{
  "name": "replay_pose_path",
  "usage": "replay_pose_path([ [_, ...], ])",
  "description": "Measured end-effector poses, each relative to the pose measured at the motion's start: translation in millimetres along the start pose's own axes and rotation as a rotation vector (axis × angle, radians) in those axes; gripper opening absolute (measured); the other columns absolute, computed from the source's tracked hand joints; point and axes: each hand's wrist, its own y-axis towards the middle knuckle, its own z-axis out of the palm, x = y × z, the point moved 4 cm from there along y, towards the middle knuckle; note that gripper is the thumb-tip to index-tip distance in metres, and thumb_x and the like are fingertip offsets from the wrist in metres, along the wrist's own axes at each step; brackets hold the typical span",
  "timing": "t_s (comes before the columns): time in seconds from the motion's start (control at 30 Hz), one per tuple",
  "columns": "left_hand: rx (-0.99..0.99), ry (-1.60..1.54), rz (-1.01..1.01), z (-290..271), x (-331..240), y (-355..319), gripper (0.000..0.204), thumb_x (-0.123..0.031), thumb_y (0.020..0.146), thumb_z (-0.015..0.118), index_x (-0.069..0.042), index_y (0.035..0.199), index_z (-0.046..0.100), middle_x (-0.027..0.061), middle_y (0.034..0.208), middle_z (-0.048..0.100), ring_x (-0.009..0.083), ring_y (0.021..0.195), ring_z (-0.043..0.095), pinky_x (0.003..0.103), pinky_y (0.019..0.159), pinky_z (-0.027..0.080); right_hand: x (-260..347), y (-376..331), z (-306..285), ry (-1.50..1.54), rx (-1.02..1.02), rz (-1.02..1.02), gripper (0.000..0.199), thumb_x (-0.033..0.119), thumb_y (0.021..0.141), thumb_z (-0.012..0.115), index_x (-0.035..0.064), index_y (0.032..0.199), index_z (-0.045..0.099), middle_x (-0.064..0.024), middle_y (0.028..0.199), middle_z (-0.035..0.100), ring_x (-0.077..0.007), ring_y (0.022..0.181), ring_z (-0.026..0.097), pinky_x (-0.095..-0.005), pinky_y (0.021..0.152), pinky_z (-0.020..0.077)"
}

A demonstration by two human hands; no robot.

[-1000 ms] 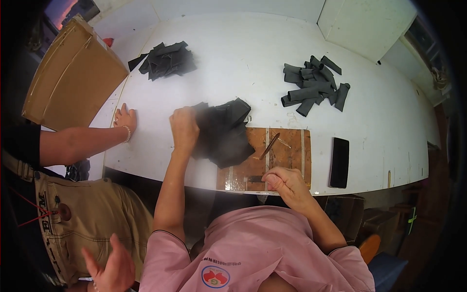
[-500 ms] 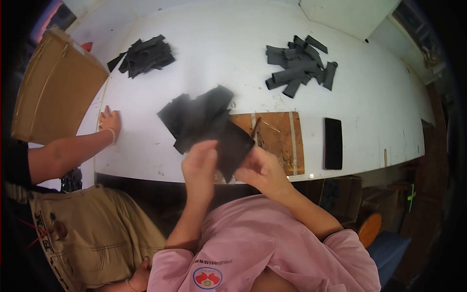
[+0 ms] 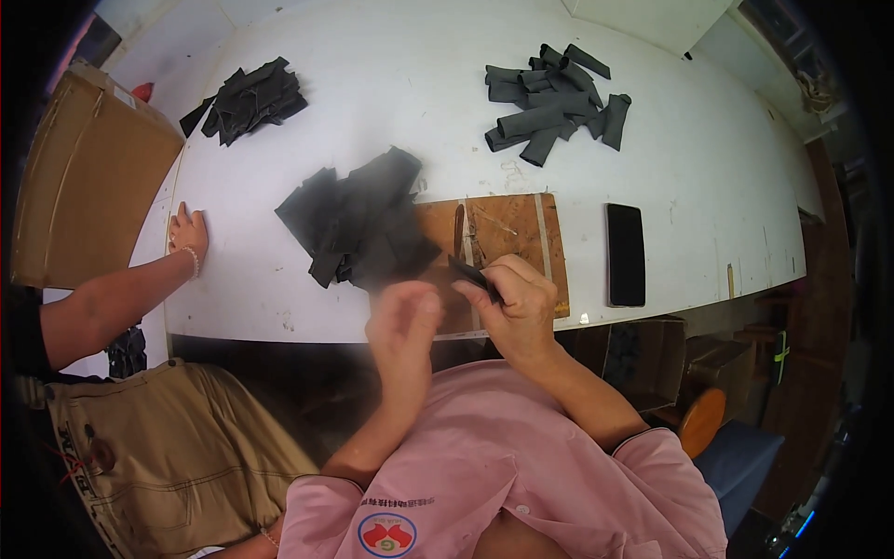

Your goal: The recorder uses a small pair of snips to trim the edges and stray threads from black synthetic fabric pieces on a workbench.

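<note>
My right hand (image 3: 521,303) pinches a small black fabric piece (image 3: 473,273), seen almost edge-on, between thumb and fingers. Just left of it is my left hand (image 3: 402,326), blurred by motion, with nothing visible in it; how far its fingers are closed is unclear. Beyond my left hand lies a loose heap of black fabric pieces (image 3: 358,214), partly over a worn brown board (image 3: 512,224) with pale strips across it. A thin dark strip-like object (image 3: 458,226) rests on that board.
Rolled black fabric tubes (image 3: 549,107) are piled at the far right. Another black fabric pile (image 3: 253,101) lies far left. A black phone (image 3: 625,254) sits right of the board. At left are a cardboard box (image 3: 98,177) and another person's hand (image 3: 188,233) on the white table (image 3: 419,84).
The dark fabric spanning both my hands is no longer between them. My right hand now holds a small piece apart from the heap. The whole view has shifted slightly.
</note>
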Motion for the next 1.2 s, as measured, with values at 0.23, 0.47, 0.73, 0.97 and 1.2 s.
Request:
replay_pose_path([
  [0.23,0.14,-0.11,-0.291,8.5,-5.2,2.1,0.018,-0.022,0.081,0.053,-0.004,0.081,0.052,0.0034,0.072,0.054,0.0094,0.063,0.051,0.021,0.056,0.041,-1.9,-0.9,-2.3,-0.105,-0.029,-0.218,0.022,-0.007,0.049,0.059,-0.0006,0.069,0.055,-0.0083,0.065,0.047,-0.0241,0.06,0.049,-0.0329,0.05,0.0405],
  [0.47,0.138,-0.276,-0.482,6.4,2.7,6.6,0.014,-0.018,0.079,0.055,-0.004,0.08,0.052,0.0051,0.069,0.055,0.0121,0.059,0.053,0.023,0.052,0.042,0.4,-3.2,-1.3,-0.293,-0.019,-0.421,0.017,-0.001,0.054,0.057,-0.001,0.071,0.054,-0.0067,0.063,0.044,-0.0202,0.057,0.045,-0.0304,0.047,0.0369],
  [0.73,0.147,-0.347,-0.556,4.0,7.4,9.4,0.005,-0.006,0.076,0.055,-0.002,0.079,0.053,0.0068,0.066,0.055,0.0138,0.056,0.055,0.024,0.049,0.044,-2.2,-4.2,-1.2,-0.374,-0.048,-0.52,0.016,0.003,0.057,0.056,-0.0016,0.072,0.054,-0.0051,0.062,0.042,-0.0181,0.057,0.043,-0.0284,0.046,0.0345],
  [0.97,0.115,-0.29,-0.509,5.6,6.4,5.5,0.003,-0.005,0.076,0.056,-0.003,0.077,0.054,0.0054,0.064,0.055,0.0127,0.055,0.054,0.023,0.049,0.043,-2.4,-2.9,0.1,-0.436,-0.054,-0.567,0.014,0.005,0.058,0.054,-0.0012,0.071,0.053,-0.0055,0.064,0.043,-0.0174,0.056,0.043,-0.0276,0.045,0.0329],
  [1.2,0.134,-0.26,-0.539,2.0,14.8,6.4,0.0,-0.004,0.075,0.054,-0.003,0.076,0.053,0.0042,0.063,0.054,0.0117,0.055,0.054,0.023,0.046,0.042,-1.6,-2.5,3.1,-0.484,-0.042,-0.623,0.016,0.007,0.057,0.055,-0.0016,0.071,0.053,-0.006,0.066,0.045,-0.0169,0.056,0.043,-0.0272,0.045,0.0328],
])
